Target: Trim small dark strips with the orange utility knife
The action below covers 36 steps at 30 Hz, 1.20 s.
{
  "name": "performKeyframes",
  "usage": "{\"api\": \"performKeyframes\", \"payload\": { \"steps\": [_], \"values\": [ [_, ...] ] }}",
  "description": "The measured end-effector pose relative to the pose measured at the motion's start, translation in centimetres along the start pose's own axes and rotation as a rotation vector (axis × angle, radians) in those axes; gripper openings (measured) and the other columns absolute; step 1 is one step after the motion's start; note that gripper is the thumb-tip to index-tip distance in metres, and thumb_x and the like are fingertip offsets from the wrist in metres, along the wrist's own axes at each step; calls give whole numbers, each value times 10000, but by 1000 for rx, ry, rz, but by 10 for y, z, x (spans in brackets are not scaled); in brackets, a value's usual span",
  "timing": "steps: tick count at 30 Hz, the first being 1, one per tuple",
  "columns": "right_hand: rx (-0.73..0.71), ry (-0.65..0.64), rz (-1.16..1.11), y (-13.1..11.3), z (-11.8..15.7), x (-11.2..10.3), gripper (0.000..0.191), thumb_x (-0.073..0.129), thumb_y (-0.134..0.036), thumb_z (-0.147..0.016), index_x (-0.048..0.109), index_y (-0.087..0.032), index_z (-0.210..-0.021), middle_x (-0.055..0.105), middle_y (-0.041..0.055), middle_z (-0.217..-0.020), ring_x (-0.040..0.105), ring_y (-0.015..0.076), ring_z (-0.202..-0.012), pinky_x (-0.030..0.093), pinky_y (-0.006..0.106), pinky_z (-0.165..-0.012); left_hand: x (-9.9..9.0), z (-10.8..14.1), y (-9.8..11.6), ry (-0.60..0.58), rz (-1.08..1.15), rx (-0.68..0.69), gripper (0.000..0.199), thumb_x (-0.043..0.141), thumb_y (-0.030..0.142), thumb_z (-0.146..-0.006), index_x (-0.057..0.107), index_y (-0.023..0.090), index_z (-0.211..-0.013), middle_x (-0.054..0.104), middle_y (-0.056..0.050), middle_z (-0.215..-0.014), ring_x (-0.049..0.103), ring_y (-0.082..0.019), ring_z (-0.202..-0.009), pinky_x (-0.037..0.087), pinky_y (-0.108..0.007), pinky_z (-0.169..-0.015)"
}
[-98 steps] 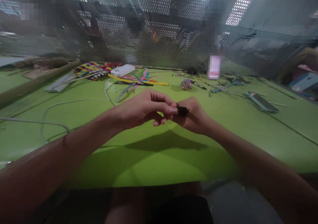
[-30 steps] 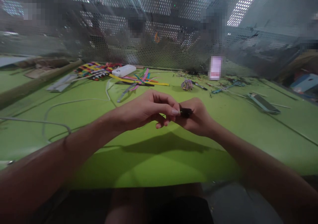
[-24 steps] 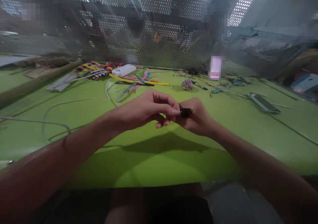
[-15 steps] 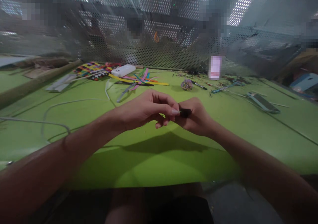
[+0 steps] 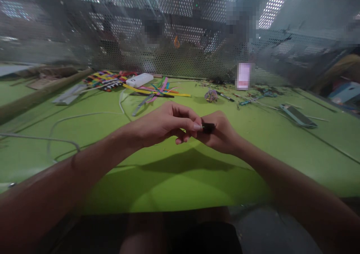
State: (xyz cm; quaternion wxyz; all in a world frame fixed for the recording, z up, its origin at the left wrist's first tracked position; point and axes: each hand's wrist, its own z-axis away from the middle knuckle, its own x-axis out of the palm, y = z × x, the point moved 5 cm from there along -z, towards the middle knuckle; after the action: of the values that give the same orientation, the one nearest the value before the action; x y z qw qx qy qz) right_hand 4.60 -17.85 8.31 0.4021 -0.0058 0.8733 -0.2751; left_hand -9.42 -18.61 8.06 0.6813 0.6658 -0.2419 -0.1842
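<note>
My two hands meet just above the front part of a green-covered table (image 5: 157, 199). The thumb and index finger of my left hand (image 5: 164, 124) are pinched at the end of a thin pale-green strand, of which only a tiny bit shows; the other fingers curl loosely below. My right hand (image 5: 223, 136) is closed, with a small dark flat piece (image 5: 208, 128) jutting from its thumb side towards the left fingertips. The right fingers are mostly hidden behind the left hand, and the dark piece's kind cannot be made out.
Behind my hands lie colourful strips (image 5: 157, 92), a white oblong device (image 5: 140, 80), a tangled ball (image 5: 210, 95) and a pen (image 5: 225, 96). A grey-blue bar (image 5: 298, 116) rests at right. A white cable (image 5: 81, 115) loops at left. Dark perforated mesh (image 5: 126, 55) stands behind the table.
Both hands stay joined in nearly the same place and grip. The dark piece and the fingertips have shifted very slightly to the left.
</note>
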Motion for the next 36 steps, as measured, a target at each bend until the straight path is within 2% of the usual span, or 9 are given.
{"api": "performKeyframes", "payload": {
  "steps": [9, 16, 20, 28, 36],
  "values": [
    [3, 5, 11, -1, 0, 0, 290, 604, -149, -887, 538, -149, -604, 365, -62, -545, 324, 52, -508, 287, 193, -495, 0, 0, 0, -9, -7, 13, 49, 805, 166, -790, 768, 137, -780, 641, 1, -608, 552, -62, -502, 462, -148, -471],
    [-28, -2, 26, -1, -1, 0, 351, 595, -258, -985, 599, -138, -655, 469, -43, -554, 392, 62, -512, 319, 198, -519, 1, 0, 1, -5, 2, 12, 30, 795, 137, -785, 768, 123, -784, 644, 1, -597, 554, -60, -491, 463, -140, -459],
    [-26, -4, 44, -1, 0, 0, 325, 603, -208, -952, 593, -132, -636, 499, -32, -560, 400, 57, -515, 315, 193, -517, 1, 0, 1, -6, 17, 12, 26, 791, 135, -787, 767, 125, -783, 640, 3, -589, 555, -63, -489, 461, -142, -455],
    [-7, 7, 66, 1, 1, -1, 400, 620, -220, -940, 480, -164, -570, 351, -60, -535, 297, 56, -508, 264, 200, -487, 2, 0, 0, -12, 58, 7, 37, 791, 129, -777, 754, 130, -769, 637, 7, -583, 559, -69, -482, 449, -149, -441],
    [13, -8, 70, 1, 1, -1, 391, 633, -217, -939, 479, -166, -583, 358, -59, -537, 306, 59, -515, 268, 206, -496, 4, 0, 2, -11, 63, 11, 61, 808, 128, -751, 747, 125, -753, 627, 10, -571, 549, -69, -473, 443, -151, -430]
  ]
}}
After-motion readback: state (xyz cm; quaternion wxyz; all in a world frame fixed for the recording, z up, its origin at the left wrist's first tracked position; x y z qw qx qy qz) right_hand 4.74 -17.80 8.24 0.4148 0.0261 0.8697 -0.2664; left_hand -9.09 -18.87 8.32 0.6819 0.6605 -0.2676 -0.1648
